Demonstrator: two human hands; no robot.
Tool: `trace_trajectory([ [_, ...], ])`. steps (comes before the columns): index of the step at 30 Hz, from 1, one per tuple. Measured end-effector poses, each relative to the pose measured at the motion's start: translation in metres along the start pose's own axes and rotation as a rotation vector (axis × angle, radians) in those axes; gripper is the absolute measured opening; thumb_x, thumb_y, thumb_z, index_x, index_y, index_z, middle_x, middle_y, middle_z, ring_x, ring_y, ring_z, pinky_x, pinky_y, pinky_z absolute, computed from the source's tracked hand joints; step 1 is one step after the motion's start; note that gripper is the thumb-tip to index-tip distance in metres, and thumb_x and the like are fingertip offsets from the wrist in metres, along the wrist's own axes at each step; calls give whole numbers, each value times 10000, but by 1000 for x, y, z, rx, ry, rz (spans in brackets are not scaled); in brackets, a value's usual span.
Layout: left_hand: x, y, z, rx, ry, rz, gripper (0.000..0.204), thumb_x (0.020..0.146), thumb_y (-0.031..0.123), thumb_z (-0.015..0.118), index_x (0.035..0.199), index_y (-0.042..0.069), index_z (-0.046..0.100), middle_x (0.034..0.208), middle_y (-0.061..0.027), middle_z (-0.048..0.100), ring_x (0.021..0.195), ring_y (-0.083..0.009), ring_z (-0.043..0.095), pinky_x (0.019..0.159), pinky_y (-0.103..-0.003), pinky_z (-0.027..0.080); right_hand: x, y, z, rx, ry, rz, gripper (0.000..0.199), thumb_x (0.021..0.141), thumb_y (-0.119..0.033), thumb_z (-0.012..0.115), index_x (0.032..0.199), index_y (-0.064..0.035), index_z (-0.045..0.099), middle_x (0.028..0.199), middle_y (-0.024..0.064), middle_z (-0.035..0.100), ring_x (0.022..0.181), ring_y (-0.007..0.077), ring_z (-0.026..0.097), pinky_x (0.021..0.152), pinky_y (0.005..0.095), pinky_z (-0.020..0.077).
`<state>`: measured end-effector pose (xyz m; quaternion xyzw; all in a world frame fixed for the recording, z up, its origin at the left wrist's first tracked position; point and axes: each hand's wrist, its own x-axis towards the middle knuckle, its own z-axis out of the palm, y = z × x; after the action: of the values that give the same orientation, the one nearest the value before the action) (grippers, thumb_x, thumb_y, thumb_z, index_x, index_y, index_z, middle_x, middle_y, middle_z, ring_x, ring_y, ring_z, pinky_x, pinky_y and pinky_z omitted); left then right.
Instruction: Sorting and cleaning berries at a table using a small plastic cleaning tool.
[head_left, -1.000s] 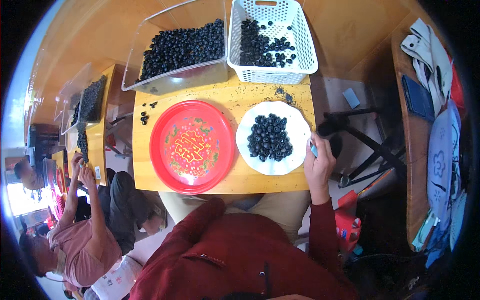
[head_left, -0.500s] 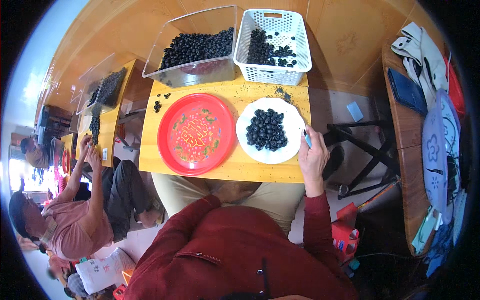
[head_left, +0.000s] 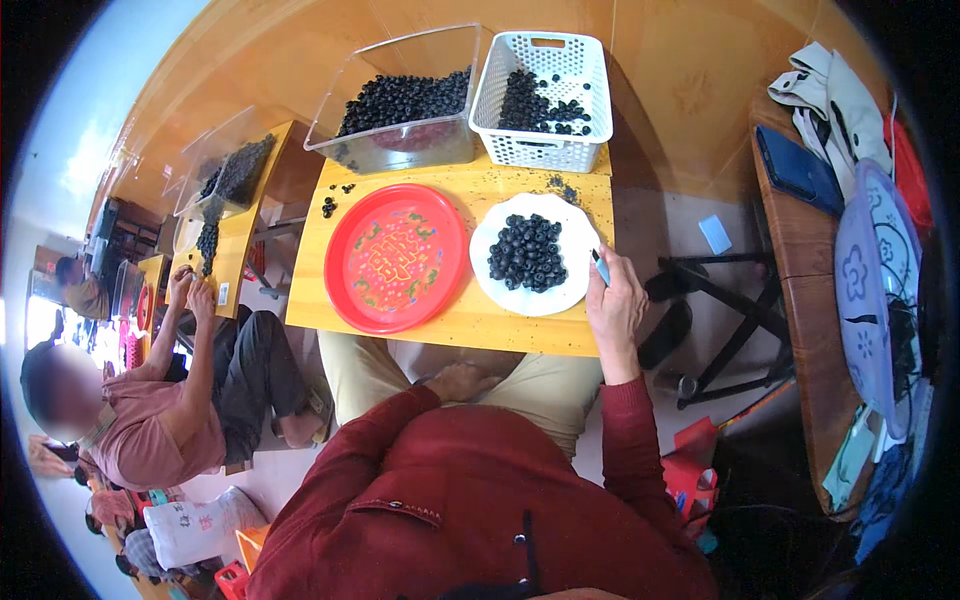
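Gripping a small blue tool (head_left: 600,267), your right hand (head_left: 617,312) sits beside the white plate (head_left: 580,290) of dark berries (head_left: 527,252); your left hand (head_left: 458,382) rests loosely, holding nothing, on your lap.

Just left of the right hand (head_left: 617,310) sits a round white plate (head_left: 576,291) heaped with dark blue-black berries (head_left: 527,252). Further left lies a round red plate (head_left: 394,258) with a gold and green pattern. The wooden counter (head_left: 470,322) under them is yellow. The hand holds a small light blue tool (head_left: 600,266). The sleeve (head_left: 640,440) is dark red.
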<state>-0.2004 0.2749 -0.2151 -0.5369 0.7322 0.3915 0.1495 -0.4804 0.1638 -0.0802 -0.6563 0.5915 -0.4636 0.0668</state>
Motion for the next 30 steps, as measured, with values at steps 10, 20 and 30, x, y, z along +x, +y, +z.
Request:
trace_trajectory([
  [10,-3,13,-9,51,-40,-50,564,978,570,336,1268,184,627,1168,-207,653,1105,-385,611,982,-494,455,-3,7,4,-27,36,-42,236,896,-153,621,1102,-38,636,927,141,663,793,339,674,641,423,522],
  [20,-6,23,-22,33,-63,33,492,978,468,401,1246,126,630,1151,-203,659,1039,-385,638,941,-483,484,-4,-2,1,-79,-39,25,270,874,-145,642,1134,-75,635,964,131,668,843,354,670,695,432,526],
  [30,-20,-44,3,295,92,172,462,966,441,431,1235,125,635,1133,-202,664,1012,-388,644,916,-485,493,-5,-1,5,-111,8,-72,232,914,-162,597,1098,-27,637,966,163,675,767,351,680,632,437,529],
])
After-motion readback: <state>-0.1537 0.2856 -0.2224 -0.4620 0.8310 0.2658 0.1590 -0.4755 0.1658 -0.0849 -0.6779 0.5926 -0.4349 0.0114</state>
